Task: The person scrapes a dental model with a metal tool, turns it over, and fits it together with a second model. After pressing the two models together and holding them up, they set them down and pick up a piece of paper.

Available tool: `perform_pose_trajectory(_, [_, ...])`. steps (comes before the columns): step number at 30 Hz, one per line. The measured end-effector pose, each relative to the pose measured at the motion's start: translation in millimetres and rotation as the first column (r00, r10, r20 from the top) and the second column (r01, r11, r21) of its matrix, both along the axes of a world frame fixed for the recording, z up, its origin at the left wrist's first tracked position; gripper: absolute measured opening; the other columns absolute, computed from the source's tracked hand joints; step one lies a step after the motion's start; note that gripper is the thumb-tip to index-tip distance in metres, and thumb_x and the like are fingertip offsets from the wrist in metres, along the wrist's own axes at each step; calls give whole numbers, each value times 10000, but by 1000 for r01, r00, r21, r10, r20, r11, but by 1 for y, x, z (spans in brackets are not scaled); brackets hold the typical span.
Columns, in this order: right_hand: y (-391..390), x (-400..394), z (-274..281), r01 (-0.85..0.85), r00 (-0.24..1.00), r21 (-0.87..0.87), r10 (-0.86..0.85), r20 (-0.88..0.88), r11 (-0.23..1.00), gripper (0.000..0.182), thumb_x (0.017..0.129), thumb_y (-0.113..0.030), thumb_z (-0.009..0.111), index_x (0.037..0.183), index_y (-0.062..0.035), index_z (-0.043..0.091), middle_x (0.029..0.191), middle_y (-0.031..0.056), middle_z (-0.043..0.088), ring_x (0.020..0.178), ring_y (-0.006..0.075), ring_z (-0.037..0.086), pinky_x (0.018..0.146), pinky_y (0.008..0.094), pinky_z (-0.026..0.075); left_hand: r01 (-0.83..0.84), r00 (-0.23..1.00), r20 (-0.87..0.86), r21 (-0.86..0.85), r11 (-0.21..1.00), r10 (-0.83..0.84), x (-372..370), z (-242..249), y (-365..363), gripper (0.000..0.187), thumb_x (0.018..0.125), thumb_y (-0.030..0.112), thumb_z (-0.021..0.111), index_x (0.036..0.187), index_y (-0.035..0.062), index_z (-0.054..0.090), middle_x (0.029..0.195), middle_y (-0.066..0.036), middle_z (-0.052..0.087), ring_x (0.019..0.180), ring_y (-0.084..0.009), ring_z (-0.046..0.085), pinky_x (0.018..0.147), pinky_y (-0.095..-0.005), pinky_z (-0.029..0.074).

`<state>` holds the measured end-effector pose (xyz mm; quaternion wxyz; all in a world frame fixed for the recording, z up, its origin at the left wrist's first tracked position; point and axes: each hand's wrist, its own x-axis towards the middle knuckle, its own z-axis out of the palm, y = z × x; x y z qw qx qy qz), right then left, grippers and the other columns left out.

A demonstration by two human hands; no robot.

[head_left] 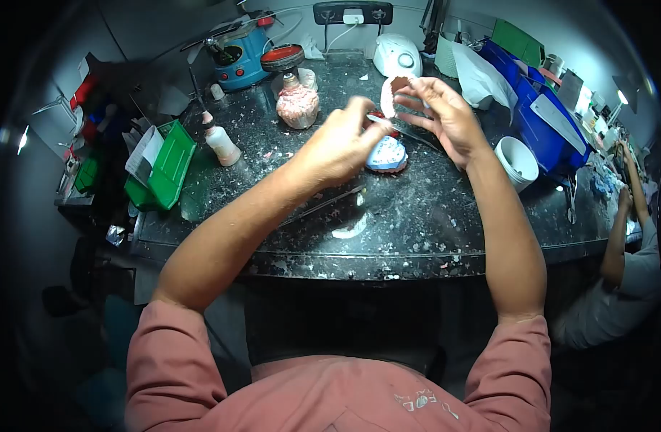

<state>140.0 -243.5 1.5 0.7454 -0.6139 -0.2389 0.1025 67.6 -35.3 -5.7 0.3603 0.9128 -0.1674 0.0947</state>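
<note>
My right hand is raised over the bench, pinching a curved pink-and-white denture by its edge between thumb and fingers. Close to its left, my left hand hovers with the thumb and index finger toward the denture. Its fingertips are blurred, and I cannot tell whether they grip anything. Just below the hands, a blue-and-white dental cast sits on the dark bench. A small red item shows behind the left fingertips. On the bench below the left forearm lies a thin metal tool.
A wax-crusted burner and a squeeze bottle stand left. Green bin is at far left; blue bins and a white tub are right. A white machine stands behind. Another person's arm shows far right.
</note>
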Motion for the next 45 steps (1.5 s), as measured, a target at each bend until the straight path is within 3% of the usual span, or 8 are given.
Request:
perform_pose_trajectory(6, [-4, 13, -16, -98, 948, 388, 205, -243, 916, 488, 1018, -334, 428, 1316, 51, 391, 1254, 288, 535, 1188, 420, 560, 1014, 531, 494, 106, 965, 179, 403, 909, -192, 9, -13, -15, 679, 790, 453, 739, 1263, -7, 579, 1087, -227, 657, 1007, -373, 623, 920, -427, 486])
perform_pose_trajectory(9, [3, 9, -17, -46, 947, 374, 160, -279, 926, 497, 1013, -350, 415, 1308, 50, 397, 1234, 280, 551, 1173, 405, 573, 1007, 504, 504, 113, 978, 145, 254, 961, -153, 16, -10, 2, 649, 786, 448, 750, 1218, -13, 602, 1032, -192, 682, 900, -328, 663, 840, -396, 520])
perform_pose_trajectory(10, [5, 6, -17, 2, 940, 372, 125, -316, 928, 502, 1009, -359, 415, 1302, 49, 403, 1222, 273, 560, 1162, 393, 582, 1000, 487, 511, 124, 983, -99, -255, 959, -153, 19, -10, 10, 589, 863, 468, 653, 1208, -6, 602, 1012, -142, 685, 865, -252, 664, 787, -368, 530])
perform_pose_trajectory(12, [10, -1, -12, 8, 919, 393, 148, -365, 919, 495, 1000, -353, 413, 1304, 39, 408, 1211, 267, 567, 1135, 375, 595, 978, 465, 518, -167, 840, -377, -863, 476, -390, 11, -8, 27, 586, 992, 502, 430, 1234, -12, 577, 1020, -107, 676, 857, -163, 655, 770, -353, 554])
perform_pose_trajectory(15, [14, -14, -9, 14, 883, 394, 174, -436, 919, 461, 973, -317, 390, 1304, 1, 430, 1181, 245, 584, 1056, 319, 624, 911, 392, 518, -271, 828, -230, -962, -7, -511, 6, -19, 35, 591, 1023, 452, 353, 1269, -64, 501, 1119, -246, 636, 1009, -329, 654, 943, -436, 541])
perform_pose_trajectory(30, [22, -19, -14, -141, 894, 374, 280, -351, 917, 540, 1008, -471, 402, 1391, -90, 373, 1173, 268, 527, 1054, 336, 602, 974, 480, 527, -167, 799, -152, -986, 28, -581, -2, -21, 34, 551, 1015, 400, 378, 1259, -74, 514, 1107, -221, 646, 945, -265, 650, 863, -371, 553])
perform_pose_trajectory(36, [25, -19, -10, -40, 930, 362, 167, -328, 931, 584, 969, -444, 549, 1316, 14, 445, 1191, 218, 538, 1099, 320, 581, 1021, 468, 492, -193, 871, -230, -973, 130, -435, -7, -18, 25, 463, 887, 73, 549, 1315, -63, 435, 1184, -236, 610, 933, -230, 652, 865, -354, 554])
perform_pose_trajectory(45, [27, -30, -2, -59, 899, 369, 210, -384, 927, 582, 943, -444, 600, 1267, 31, 509, 1194, 176, 563, 1111, 275, 585, 1021, 452, 494, -95, 838, -96, -995, 31, -537, -7, -15, 28, 632, 969, 420, 262, 1356, -31, 477, 1091, -231, 649, 920, -273, 635, 839, -381, 528])
